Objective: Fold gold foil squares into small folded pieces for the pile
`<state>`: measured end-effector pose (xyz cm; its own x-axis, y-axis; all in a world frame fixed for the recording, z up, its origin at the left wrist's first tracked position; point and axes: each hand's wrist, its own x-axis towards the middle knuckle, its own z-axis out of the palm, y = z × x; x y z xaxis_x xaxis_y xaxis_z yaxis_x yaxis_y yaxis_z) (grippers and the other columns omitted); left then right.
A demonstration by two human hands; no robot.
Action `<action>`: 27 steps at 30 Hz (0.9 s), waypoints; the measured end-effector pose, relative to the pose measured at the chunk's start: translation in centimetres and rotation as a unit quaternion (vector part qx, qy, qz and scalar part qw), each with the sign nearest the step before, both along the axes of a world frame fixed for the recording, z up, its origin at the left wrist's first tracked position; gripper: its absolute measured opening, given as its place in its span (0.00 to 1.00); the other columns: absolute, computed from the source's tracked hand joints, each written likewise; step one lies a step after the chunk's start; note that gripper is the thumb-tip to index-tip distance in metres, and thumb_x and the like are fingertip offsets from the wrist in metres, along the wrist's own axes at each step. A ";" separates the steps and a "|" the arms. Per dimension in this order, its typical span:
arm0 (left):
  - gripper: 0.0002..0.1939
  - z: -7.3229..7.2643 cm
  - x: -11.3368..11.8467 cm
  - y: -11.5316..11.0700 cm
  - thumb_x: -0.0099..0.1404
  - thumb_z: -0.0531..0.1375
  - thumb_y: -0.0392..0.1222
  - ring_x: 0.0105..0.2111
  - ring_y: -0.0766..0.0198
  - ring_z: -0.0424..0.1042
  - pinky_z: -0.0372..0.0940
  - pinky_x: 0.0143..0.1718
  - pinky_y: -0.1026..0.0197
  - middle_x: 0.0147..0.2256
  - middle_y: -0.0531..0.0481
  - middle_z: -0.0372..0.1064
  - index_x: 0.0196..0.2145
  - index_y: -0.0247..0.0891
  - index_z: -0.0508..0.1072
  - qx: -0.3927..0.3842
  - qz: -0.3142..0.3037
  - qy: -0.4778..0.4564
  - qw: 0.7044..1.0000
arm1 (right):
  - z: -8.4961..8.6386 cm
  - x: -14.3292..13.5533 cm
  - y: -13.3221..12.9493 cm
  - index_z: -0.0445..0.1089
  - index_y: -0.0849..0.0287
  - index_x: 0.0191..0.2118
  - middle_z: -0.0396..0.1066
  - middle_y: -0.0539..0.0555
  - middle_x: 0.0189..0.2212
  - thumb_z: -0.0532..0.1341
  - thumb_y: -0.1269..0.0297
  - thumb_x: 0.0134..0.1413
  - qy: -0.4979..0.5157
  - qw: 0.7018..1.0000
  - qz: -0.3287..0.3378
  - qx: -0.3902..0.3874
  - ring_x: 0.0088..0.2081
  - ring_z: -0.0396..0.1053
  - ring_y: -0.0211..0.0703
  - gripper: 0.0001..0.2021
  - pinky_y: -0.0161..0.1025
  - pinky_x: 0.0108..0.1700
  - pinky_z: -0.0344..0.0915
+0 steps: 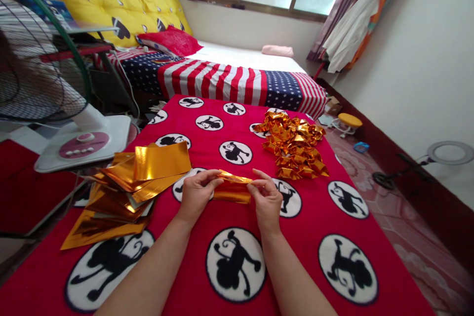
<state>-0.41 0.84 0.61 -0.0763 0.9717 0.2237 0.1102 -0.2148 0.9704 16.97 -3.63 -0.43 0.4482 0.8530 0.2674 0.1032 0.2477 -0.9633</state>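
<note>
Left hand (198,195) and right hand (266,202) both grasping: we pinch folded gold foil sheet (232,196) by its opposite ends, fingertips and thumbs closed on it, just above red-clothed desk (188,281). Near our hands at nine o'clock, loose pile of flat foil sheets (163,160), overlapping, edges fanned. At two o'clock, heap of folded foil pieces (298,145) on desk. Fan (89,136) beyond flat sheets at ten o'clock; bed (229,79) beyond desk at twelve.
</note>
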 end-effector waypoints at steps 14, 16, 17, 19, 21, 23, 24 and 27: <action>0.05 -0.4 -0.2 0.1 0.52 0.67 0.40 0.25 0.65 0.73 0.67 0.27 0.67 0.25 0.52 0.76 0.27 0.38 0.79 0.004 0.003 0.021 1.000 | -0.2 -0.2 0.0 0.74 0.59 0.31 0.77 0.56 0.36 0.66 0.64 0.50 0.038 0.999 0.031 0.001 0.42 0.73 0.47 0.04 0.46 0.49 0.66; 0.04 -0.5 -0.2 0.1 0.52 0.67 0.41 0.25 0.65 0.73 0.67 0.27 0.67 0.25 0.52 0.76 0.27 0.38 0.79 0.008 0.004 0.028 1.000 | -0.2 -0.2 0.0 0.74 0.59 0.31 0.77 0.56 0.36 0.66 0.63 0.50 0.039 0.999 0.033 -0.003 0.41 0.73 0.47 0.05 0.46 0.48 0.66; 0.04 -0.5 -0.3 0.1 0.52 0.67 0.41 0.26 0.65 0.73 0.67 0.28 0.67 0.25 0.52 0.76 0.27 0.39 0.79 0.014 0.005 0.034 0.999 | -0.1 -0.2 0.0 0.74 0.59 0.31 0.77 0.56 0.36 0.66 0.63 0.50 0.041 0.999 0.034 -0.003 0.41 0.73 0.47 0.05 0.46 0.48 0.67; 0.03 -0.4 -0.3 0.0 0.54 0.66 0.41 0.27 0.65 0.73 0.67 0.30 0.66 0.26 0.52 0.76 0.27 0.39 0.79 0.031 0.002 0.054 0.998 | 0.0 -0.3 -0.1 0.74 0.59 0.31 0.77 0.56 0.36 0.66 0.64 0.50 0.042 0.999 0.034 -0.003 0.40 0.73 0.46 0.04 0.45 0.47 0.67; 0.03 -0.2 -0.4 0.0 0.56 0.65 0.41 0.28 0.64 0.72 0.68 0.33 0.65 0.26 0.52 0.75 0.27 0.40 0.78 0.055 -0.003 0.081 0.995 | 0.2 -0.3 -0.1 0.74 0.58 0.30 0.77 0.55 0.35 0.66 0.64 0.50 0.041 0.999 0.033 -0.004 0.40 0.73 0.46 0.04 0.44 0.46 0.67; 0.03 0.0 -0.4 0.1 0.56 0.65 0.41 0.31 0.64 0.73 0.68 0.36 0.64 0.31 0.50 0.74 0.27 0.40 0.78 0.088 -0.004 0.101 0.991 | 0.4 -0.3 -0.1 0.74 0.58 0.30 0.77 0.55 0.35 0.66 0.64 0.50 0.035 0.999 0.025 -0.004 0.39 0.73 0.46 0.04 0.44 0.46 0.67; 0.04 0.1 -0.4 0.1 0.56 0.65 0.41 0.34 0.63 0.73 0.68 0.38 0.63 0.34 0.49 0.74 0.27 0.40 0.78 0.105 -0.001 0.108 0.989 | 0.4 -0.3 -0.2 0.74 0.58 0.30 0.77 0.55 0.34 0.66 0.64 0.50 0.030 0.999 0.021 -0.004 0.39 0.73 0.46 0.04 0.44 0.46 0.67; 0.03 0.5 -0.4 0.1 0.56 0.65 0.41 0.41 0.60 0.72 0.67 0.45 0.60 0.43 0.47 0.71 0.26 0.40 0.78 0.135 0.008 0.121 0.983 | 0.4 -0.4 -0.3 0.74 0.59 0.31 0.77 0.55 0.34 0.66 0.63 0.51 0.018 1.000 0.009 -0.004 0.39 0.73 0.46 0.04 0.43 0.45 0.67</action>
